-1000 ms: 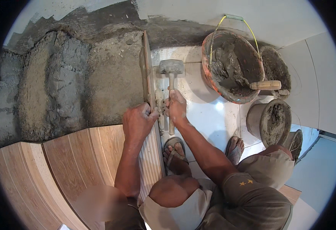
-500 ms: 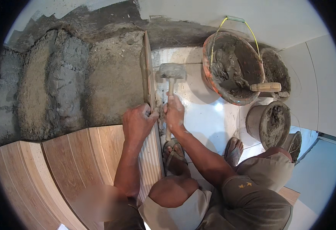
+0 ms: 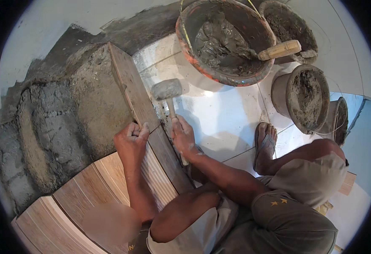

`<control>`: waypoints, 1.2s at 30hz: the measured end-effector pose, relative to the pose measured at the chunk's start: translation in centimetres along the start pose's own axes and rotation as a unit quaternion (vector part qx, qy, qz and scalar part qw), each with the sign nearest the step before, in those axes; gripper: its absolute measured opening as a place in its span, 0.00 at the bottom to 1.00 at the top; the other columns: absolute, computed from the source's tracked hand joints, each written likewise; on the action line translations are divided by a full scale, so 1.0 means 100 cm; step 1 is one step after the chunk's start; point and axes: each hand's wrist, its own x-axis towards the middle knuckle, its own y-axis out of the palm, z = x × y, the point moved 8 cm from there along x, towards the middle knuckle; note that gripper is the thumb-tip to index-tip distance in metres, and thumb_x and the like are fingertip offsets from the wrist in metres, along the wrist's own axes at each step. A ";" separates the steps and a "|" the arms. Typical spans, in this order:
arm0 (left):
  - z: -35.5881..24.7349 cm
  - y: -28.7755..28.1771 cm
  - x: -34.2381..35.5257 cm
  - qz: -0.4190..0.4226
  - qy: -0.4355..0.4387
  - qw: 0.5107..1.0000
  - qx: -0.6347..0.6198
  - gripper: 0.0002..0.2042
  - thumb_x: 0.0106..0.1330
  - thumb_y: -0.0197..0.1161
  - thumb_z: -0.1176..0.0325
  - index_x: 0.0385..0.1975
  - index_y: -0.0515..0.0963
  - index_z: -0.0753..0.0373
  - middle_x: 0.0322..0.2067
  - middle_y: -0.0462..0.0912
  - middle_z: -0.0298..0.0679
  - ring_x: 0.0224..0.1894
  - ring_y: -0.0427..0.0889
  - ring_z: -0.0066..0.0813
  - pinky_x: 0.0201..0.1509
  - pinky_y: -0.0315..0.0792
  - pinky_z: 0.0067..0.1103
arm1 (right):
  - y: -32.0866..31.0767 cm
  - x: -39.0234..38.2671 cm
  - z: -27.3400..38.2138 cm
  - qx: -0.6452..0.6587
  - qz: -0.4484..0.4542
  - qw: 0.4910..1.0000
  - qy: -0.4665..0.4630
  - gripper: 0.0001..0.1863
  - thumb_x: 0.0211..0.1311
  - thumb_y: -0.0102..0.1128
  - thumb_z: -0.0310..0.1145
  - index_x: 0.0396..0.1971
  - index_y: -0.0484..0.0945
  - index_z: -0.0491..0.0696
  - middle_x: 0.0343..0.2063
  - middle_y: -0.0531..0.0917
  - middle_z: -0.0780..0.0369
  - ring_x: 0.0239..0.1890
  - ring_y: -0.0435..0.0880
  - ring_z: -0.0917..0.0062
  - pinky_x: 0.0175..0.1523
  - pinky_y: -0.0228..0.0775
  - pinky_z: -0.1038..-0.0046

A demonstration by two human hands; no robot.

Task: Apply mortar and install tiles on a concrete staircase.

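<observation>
1. I'm seeing the right hand (image 3: 182, 134) clenching the handle of the mallet (image 3: 167, 89), to the right of the upright panel (image 3: 135, 82); the wooden shaft is running through the curled fingers and jutting out below them.
2. The mallet's grey head is pointing away from the wrist, near the upright panel, a strip of floor showing between them.
3. I'm finding the left hand (image 3: 131, 142) at the near end of the upright panel, its fingers curling and its thumb touching the top edge; I cannot tell whether it is pinching the panel or only resting there.
4. The lower panel (image 3: 170, 158) is meeting the upright panel's near end at a seam, and the ribbed strip (image 3: 158, 173) is running beside it.
5. Left of the upright panel, the rough cement step (image 3: 96, 101) is lying bare; wood-look planks (image 3: 96, 182) are covering the area nearer me.
6. Right of the upright panel, white floor tiles (image 3: 219, 127) are spreading out, a sandaled foot (image 3: 265, 146) standing on them.
7. Farther right of the panel, I'm viewing the orange-rimmed bucket (image 3: 200, 73) holding wet mortar (image 3: 221, 42) and a wooden-handled tool (image 3: 280, 50); more mortar-crusted containers (image 3: 280, 95) are standing beyond it.
</observation>
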 end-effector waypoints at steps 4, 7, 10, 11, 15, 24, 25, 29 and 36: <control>-0.003 0.003 -0.001 0.015 -0.017 1.000 0.005 0.12 0.57 0.72 0.71 0.21 0.76 0.72 0.16 0.76 0.39 0.22 0.68 0.21 0.28 0.68 0.26 | 0.003 0.006 -0.025 -0.091 0.038 0.995 0.019 0.27 0.77 0.48 0.48 0.57 0.75 0.38 0.30 0.82 0.53 0.36 0.80 0.62 0.51 0.72 0.63; 0.004 0.002 -0.003 0.018 -0.042 0.999 0.015 0.12 0.58 0.72 0.71 0.21 0.77 0.71 0.16 0.76 0.38 0.22 0.68 0.20 0.29 0.68 0.24 | -0.003 0.003 -0.022 -0.066 0.002 0.998 -0.009 0.26 0.77 0.48 0.47 0.58 0.75 0.40 0.31 0.82 0.53 0.36 0.79 0.62 0.50 0.72 0.65; 0.005 0.002 -0.002 0.012 -0.042 0.999 0.019 0.12 0.59 0.72 0.70 0.21 0.77 0.71 0.16 0.76 0.36 0.23 0.68 0.19 0.29 0.68 0.23 | 0.003 0.001 -0.026 -0.136 0.051 0.989 0.018 0.24 0.77 0.47 0.46 0.58 0.75 0.41 0.32 0.82 0.54 0.37 0.80 0.64 0.49 0.71 0.65; 0.005 0.000 -0.003 0.011 -0.040 0.999 0.017 0.12 0.60 0.72 0.71 0.21 0.77 0.71 0.16 0.76 0.36 0.23 0.68 0.19 0.29 0.67 0.23 | 0.003 0.000 -0.021 -0.132 0.054 0.989 0.022 0.24 0.77 0.47 0.46 0.58 0.75 0.41 0.32 0.82 0.54 0.37 0.80 0.64 0.49 0.71 0.65; -0.002 0.003 -0.002 -0.002 -0.024 1.000 0.020 0.13 0.60 0.72 0.72 0.20 0.76 0.70 0.15 0.74 0.33 0.22 0.66 0.17 0.28 0.66 0.22 | 0.002 0.008 -0.020 -0.043 0.061 0.997 0.034 0.20 0.78 0.48 0.43 0.55 0.76 0.43 0.25 0.75 0.64 0.29 0.72 0.77 0.39 0.66 0.72; 0.024 -0.002 -0.003 -0.046 -0.113 0.983 -0.139 0.21 0.72 0.66 0.59 0.19 0.70 0.64 0.18 0.67 0.28 0.25 0.61 0.17 0.29 0.59 0.21 | -0.003 0.024 0.009 -0.068 0.030 0.997 0.012 0.18 0.78 0.49 0.41 0.55 0.78 0.44 0.23 0.73 0.66 0.27 0.70 0.82 0.35 0.65 0.74; 0.026 -0.004 -0.003 -0.050 -0.114 0.983 -0.135 0.21 0.72 0.66 0.59 0.19 0.70 0.64 0.18 0.67 0.28 0.25 0.61 0.17 0.29 0.59 0.21 | -0.001 0.025 0.009 -0.069 0.061 0.995 0.042 0.21 0.77 0.48 0.42 0.58 0.77 0.44 0.25 0.78 0.59 0.30 0.74 0.76 0.42 0.71 0.70; 0.023 0.000 -0.001 -0.032 -0.121 0.988 -0.093 0.23 0.71 0.67 0.57 0.17 0.68 0.63 0.17 0.65 0.27 0.24 0.60 0.16 0.27 0.57 0.21 | -0.003 0.033 0.017 -0.095 0.042 0.994 -0.022 0.20 0.78 0.48 0.43 0.58 0.77 0.45 0.25 0.78 0.60 0.29 0.74 0.75 0.41 0.70 0.68; 0.003 0.004 -0.001 -0.019 -0.057 0.998 -0.025 0.20 0.64 0.72 0.72 0.15 0.68 0.64 0.15 0.67 0.26 0.24 0.61 0.13 0.25 0.59 0.19 | 0.006 0.030 0.032 -0.098 0.077 0.992 0.023 0.24 0.77 0.47 0.46 0.60 0.75 0.42 0.37 0.85 0.48 0.42 0.83 0.56 0.53 0.71 0.61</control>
